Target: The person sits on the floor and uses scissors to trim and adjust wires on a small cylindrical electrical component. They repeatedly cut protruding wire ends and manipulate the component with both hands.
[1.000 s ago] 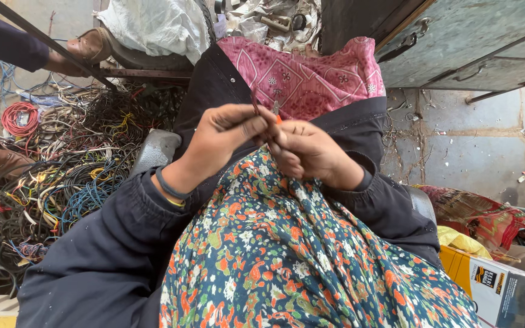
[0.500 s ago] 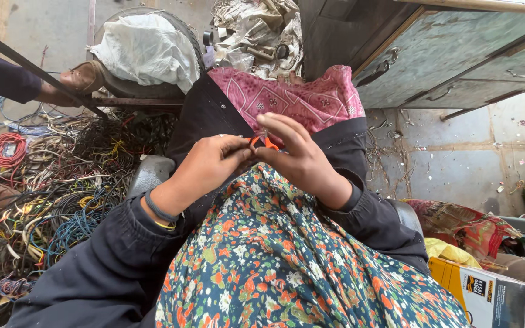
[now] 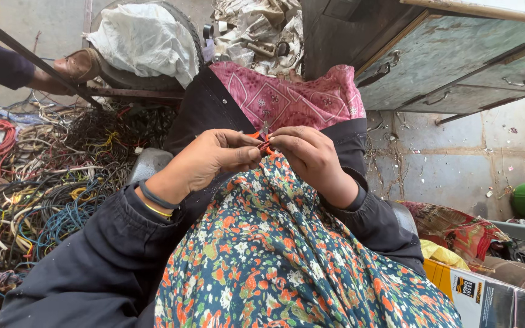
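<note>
Orange wire pinched between left hand and right hand.

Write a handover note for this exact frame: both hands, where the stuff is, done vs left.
Left hand: shut, pinching a small orange-red wire piece at the fingertips.
Right hand: shut on the same wire piece, fingertips meeting the left's, above the lap on the floral cloth.
Tangled wire pile: on the floor to the left, apart from both hands.
Done: one piece is in hand, away from the pile.
Left: the pile looks large and unsorted; what the fingers are doing to the piece is too small to tell.
</note>
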